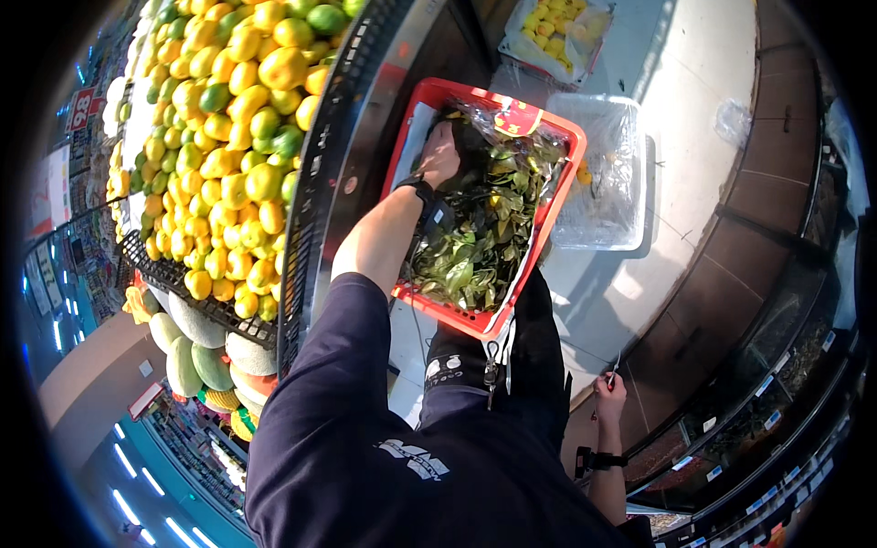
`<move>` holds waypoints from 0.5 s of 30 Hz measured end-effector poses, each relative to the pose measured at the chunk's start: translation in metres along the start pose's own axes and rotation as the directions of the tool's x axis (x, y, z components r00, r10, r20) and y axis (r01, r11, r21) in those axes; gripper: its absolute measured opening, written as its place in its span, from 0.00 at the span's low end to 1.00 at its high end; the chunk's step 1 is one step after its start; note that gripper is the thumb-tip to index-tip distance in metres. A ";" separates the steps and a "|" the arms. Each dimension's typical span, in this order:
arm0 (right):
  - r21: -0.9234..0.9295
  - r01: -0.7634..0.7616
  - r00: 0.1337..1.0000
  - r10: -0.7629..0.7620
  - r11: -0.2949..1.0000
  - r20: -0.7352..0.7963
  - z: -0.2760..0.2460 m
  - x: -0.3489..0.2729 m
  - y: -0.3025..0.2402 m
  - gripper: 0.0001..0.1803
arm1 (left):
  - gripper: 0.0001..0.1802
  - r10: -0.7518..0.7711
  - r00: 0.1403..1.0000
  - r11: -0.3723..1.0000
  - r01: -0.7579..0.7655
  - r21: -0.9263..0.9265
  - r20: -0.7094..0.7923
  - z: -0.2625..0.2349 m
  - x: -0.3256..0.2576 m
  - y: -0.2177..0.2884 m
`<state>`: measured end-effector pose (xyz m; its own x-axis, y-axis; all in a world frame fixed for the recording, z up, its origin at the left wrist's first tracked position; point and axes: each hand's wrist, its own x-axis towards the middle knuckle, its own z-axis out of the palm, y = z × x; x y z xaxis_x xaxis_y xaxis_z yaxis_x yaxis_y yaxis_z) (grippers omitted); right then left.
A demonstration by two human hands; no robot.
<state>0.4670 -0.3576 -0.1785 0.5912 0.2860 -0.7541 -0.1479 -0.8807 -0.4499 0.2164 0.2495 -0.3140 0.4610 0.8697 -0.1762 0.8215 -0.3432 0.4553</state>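
My left hand (440, 157) reaches into the far left part of a red plastic basket (539, 239); dark leaves and shadow hide its fingers, so what it grips, if anything, does not show. Green leafy sprigs (470, 247), with a few yellow fruits among them, fill much of the basket. Clear plastic wrap and a red-and-yellow label (518, 119) lie at the basket's far end. Out to my right, away from the basket, my right hand (609, 388) is closed around a thin pointed tool (617, 362) with a narrow blade; its exact kind is too small to tell.
Yellow and green citrus fruits (233, 137) are heaped in a black crate (315, 173) on the left, with melons (210, 365) below. A white plastic-lined basket (598, 173) stands on the floor beyond the red one. Farther off is a box of yellow fruit (553, 36). Dark shelving (758, 393) curves along the right.
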 end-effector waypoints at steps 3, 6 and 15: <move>0.029 -0.071 0.997 0.070 0.997 0.022 -0.009 0.020 0.023 0.14 | 0.39 0.035 0.980 0.951 -0.093 0.294 0.197 0.002 0.024 0.016; -0.038 -0.048 0.998 0.046 0.998 -0.036 -0.020 0.033 0.013 0.11 | 0.44 -0.077 0.974 0.879 -0.034 0.476 0.212 0.008 0.040 0.018; 0.001 -0.137 0.988 0.137 0.991 0.068 -0.027 0.057 0.024 0.11 | 0.40 -0.330 0.875 0.858 0.120 0.500 0.356 0.013 0.081 0.054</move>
<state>0.5182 -0.3726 -0.2194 0.5102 0.1879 -0.8393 -0.2284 -0.9112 -0.3429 0.3025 0.2968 -0.3150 0.2518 0.7476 -0.6145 0.9276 -0.3675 -0.0670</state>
